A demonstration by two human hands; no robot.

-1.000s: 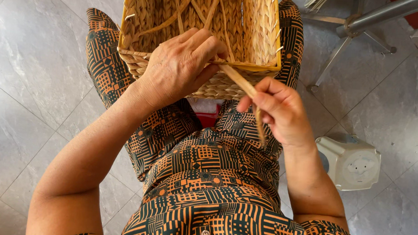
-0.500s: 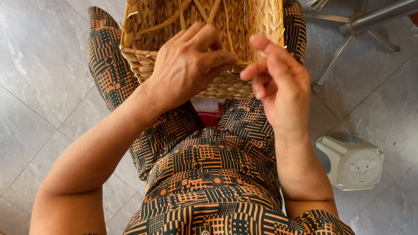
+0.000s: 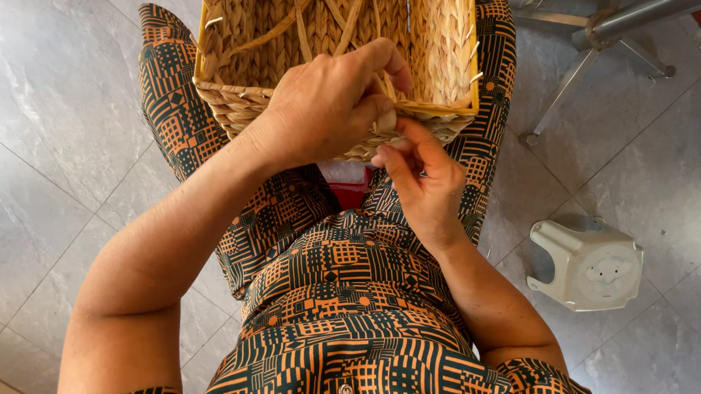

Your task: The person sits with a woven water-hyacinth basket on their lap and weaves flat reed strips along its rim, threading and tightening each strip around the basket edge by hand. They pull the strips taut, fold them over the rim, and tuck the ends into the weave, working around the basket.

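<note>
Two hands meet at the near rim of the woven straw basket (image 3: 243, 91) resting on the lap. The left hand (image 3: 324, 105) clamps the rim; the right hand (image 3: 421, 181) pinches narrowly on a weaving strand (image 3: 406, 110) just under it. Steady pressure from the left keeps the rim from shifting while the strand is drawn snug.

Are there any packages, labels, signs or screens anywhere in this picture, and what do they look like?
None that I can see: no package, label, sign or screen.
Only a woven straw basket on the person's lap, under both hands.
A small pale plastic stool lies tipped on the grey tiled floor.
</note>
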